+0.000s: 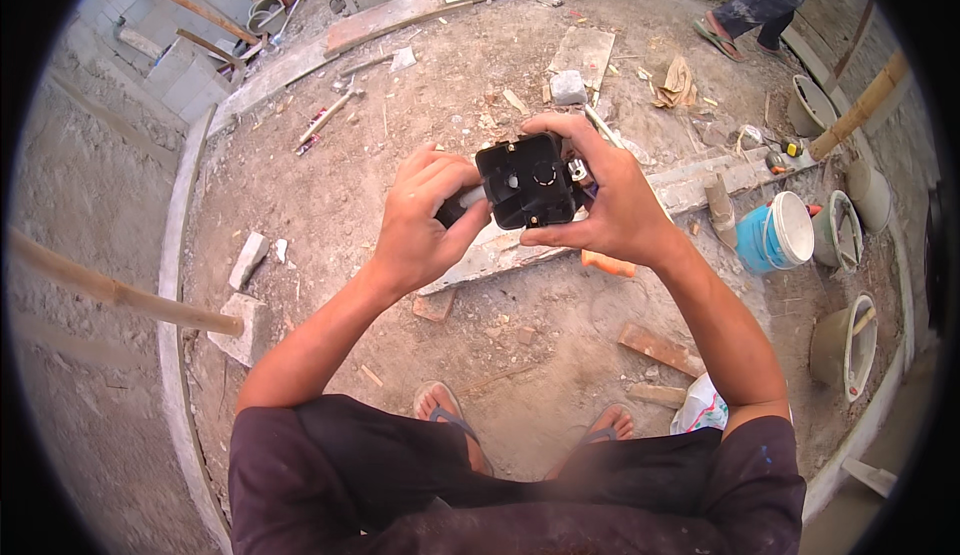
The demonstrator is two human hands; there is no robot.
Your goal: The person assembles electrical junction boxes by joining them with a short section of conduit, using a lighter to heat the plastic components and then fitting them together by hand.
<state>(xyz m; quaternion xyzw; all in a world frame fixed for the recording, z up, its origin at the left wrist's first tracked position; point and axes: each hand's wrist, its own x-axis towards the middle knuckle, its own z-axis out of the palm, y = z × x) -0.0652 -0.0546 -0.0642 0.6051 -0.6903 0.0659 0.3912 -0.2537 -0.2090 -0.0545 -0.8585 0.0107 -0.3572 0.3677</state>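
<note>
A black, square, open-faced plastic-looking box [530, 193] was located at the centre of the frame, held clear of the brown dirt ground [330, 190]. Its open face was directed toward the camera; this orientation probably kept the interior within the person's sight. Support from opposite sides probably limited turning of the box.

Right hand [622, 200]: partly open in a C-shaped grip. The fingers bore on the upper right of the box and the thumb on the lower right, clamping it between them. A small, shiny metal part [577, 170] showed between box and palm; its attachment could not be determined.

Left hand [420, 210]: nearly closed. Thumb and fingers pinched a short, pale grey, rounded piece [471, 197] against the left side of the box. Whether this piece entered the wall could not be determined.

The hands were apart from each other, one at each side of the box. A wooden-handled hammer [335, 115] lay at the upper left of the frame; a light-blue cylindrical bucket [757, 239] was positioned at the right.
</note>
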